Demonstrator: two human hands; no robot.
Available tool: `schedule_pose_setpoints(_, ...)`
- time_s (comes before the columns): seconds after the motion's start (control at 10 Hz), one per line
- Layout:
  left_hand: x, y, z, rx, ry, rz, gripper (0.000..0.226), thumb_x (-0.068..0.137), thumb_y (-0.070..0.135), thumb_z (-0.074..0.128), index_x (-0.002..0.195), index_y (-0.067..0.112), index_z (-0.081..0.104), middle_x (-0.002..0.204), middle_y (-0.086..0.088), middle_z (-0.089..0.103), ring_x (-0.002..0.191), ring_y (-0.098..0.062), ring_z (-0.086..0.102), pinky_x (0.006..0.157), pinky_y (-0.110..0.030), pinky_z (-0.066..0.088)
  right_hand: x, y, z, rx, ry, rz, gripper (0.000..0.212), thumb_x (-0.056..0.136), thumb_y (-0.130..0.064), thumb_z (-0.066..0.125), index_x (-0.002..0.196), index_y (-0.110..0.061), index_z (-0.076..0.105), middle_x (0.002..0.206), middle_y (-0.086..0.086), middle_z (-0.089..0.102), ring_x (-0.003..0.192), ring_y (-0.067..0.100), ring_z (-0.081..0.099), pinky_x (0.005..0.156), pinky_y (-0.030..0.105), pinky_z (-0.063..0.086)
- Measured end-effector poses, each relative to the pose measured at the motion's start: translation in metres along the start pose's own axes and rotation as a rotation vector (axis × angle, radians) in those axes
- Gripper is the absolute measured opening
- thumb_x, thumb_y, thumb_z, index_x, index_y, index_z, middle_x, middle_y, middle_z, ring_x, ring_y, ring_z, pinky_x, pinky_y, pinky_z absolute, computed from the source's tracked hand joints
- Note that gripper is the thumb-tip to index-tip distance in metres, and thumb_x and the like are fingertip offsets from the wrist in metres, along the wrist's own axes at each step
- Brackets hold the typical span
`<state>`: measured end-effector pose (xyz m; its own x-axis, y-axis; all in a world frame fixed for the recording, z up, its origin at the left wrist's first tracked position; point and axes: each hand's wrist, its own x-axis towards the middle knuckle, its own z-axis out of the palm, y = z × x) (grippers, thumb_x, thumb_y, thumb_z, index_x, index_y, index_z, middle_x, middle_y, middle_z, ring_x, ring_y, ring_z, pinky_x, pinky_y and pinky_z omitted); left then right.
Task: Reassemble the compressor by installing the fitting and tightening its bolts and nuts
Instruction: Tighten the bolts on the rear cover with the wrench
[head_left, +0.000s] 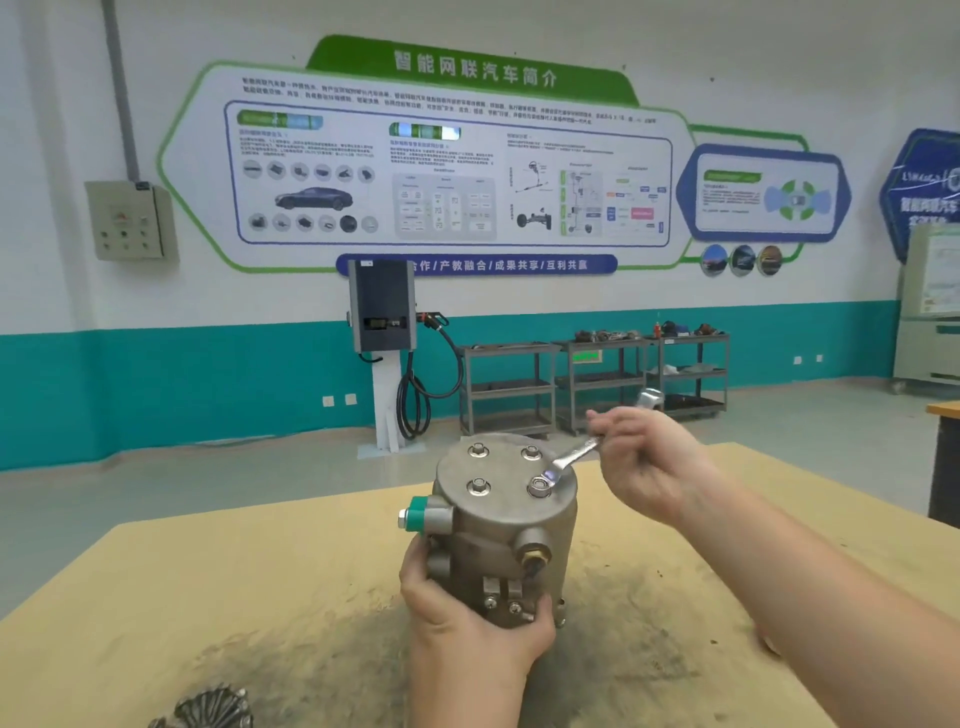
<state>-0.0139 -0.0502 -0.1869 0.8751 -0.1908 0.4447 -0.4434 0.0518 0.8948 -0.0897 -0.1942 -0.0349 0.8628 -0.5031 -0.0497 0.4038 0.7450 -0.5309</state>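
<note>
A person's left hand (470, 618) wraps curled fingers around the base of a dull cast-metal, cylindrical compressor (506, 530) standing upright on a dusty tan table (208, 597). The right hand (652, 467) pinches a shiny wrench (571, 457), its ring end apparently seated on the near-right bolt (538, 487).

We observe bright, even indoor lighting with soft shadows, mild glare on the wrench (566, 460), slight overall softness, and wide-angle bending toward the edges.
</note>
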Motion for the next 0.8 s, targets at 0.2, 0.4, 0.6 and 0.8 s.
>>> schedule_pose_setpoints(0.2, 0.013, -0.003, -0.006, -0.037, -0.038, 0.035, 0.104, 0.036, 0.047, 0.081, 0.118, 0.054, 0.017, 0.113, 0.023, 0.052, 0.096, 0.0, 0.063, 0.08, -0.025, 0.05, -0.031, 0.035, -0.041, -0.094, -0.135, -0.362, 0.024, 0.073, 0.004, 0.047, 0.087, -0.012, 0.058, 0.079, 0.003, 0.063, 0.045, 0.012, 0.04, 0.042, 0.021, 0.038)
schedule_pose_setpoints(0.4, 0.015, 0.002, 0.006, -0.132, -0.019, -0.105, 0.104, 0.02, 0.05, 0.075, 0.107, 0.058, 0.018, 0.109, 0.01, 0.056, 0.097, -0.017, 0.065, 0.087, -0.038, 0.054, -0.021, 0.024, -0.017, -0.166, -0.069, -0.397, 0.027, 0.099, -0.024, 0.046, 0.075, -0.012, 0.05, 0.06, 0.003, 0.056, 0.043, 0.01, 0.043, 0.037, 0.017, 0.033)
schedule_pose_setpoints(0.6, 0.008, 0.002, 0.009, -0.078, 0.01, -0.13, 0.116, 0.023, 0.052, 0.076, 0.124, 0.044, 0.02, 0.113, 0.008, 0.057, 0.093, -0.008, 0.064, 0.085, -0.035, 0.055, -0.012, 0.015, -0.005, -0.099, -0.055, -0.423, 0.029, 0.104, -0.024, 0.039, 0.081, -0.009, 0.05, 0.061, 0.005, 0.059, 0.043, 0.008, 0.045, 0.037, 0.016, 0.036)
schedule_pose_setpoints(0.8, 0.007, 0.007, 0.0, -0.156, -0.024, -0.05, 0.129, 0.038, 0.027, 0.092, 0.141, 0.023, 0.014, 0.118, 0.024, 0.037, 0.09, 0.021, 0.055, 0.082, -0.017, 0.046, -0.003, -0.021, -0.012, -0.073, -0.012, -0.461, 0.033, 0.104, -0.029, 0.039, 0.082, -0.009, 0.052, 0.071, 0.004, 0.056, 0.051, 0.014, 0.049, 0.046, 0.023, 0.042)
